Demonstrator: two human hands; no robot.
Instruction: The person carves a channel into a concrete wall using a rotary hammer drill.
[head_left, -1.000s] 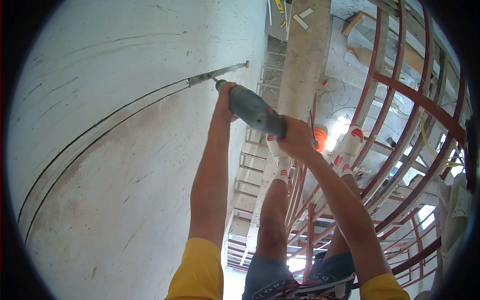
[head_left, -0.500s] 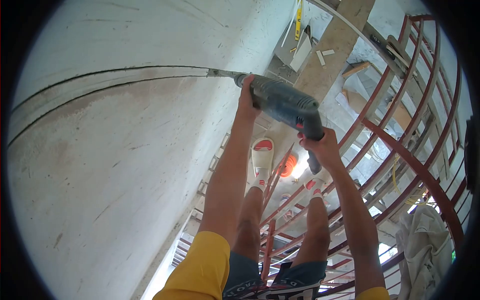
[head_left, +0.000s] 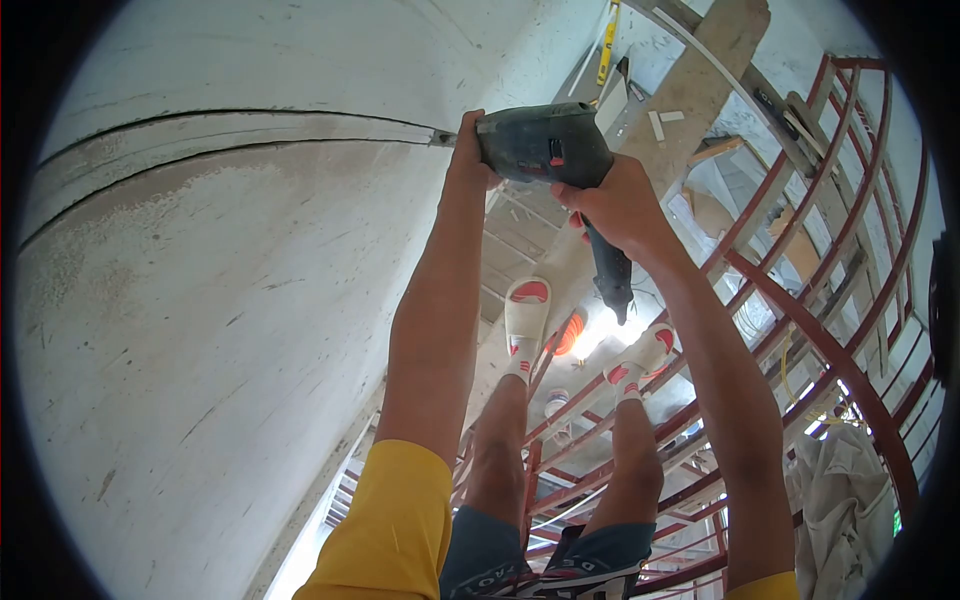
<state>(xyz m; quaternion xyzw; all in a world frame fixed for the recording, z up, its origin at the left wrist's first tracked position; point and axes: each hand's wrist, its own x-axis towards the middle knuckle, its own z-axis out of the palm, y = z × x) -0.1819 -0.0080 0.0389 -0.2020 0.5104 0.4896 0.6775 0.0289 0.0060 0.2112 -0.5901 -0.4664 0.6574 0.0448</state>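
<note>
Both my hands carry a dark rotary hammer drill against the white wall. My left hand is wrapped round its front end and hides most of the bit. My right hand grips the rear handle, which points down toward my feet. The front of the drill meets the end of a long channel cut in the wall between two dark lines. A short grey piece shows at that end, just left of my left hand.
Red metal railings curve along the right side and beneath my legs. My slippers rest on a plank-like surface beside an orange coil. A yellow level and offcuts lie farther up. Grey cloth hangs at lower right.
The drill has swung round so its body lies more level in view, its rear shifted up and left. Both hands have moved up and left with it, still gripping.
</note>
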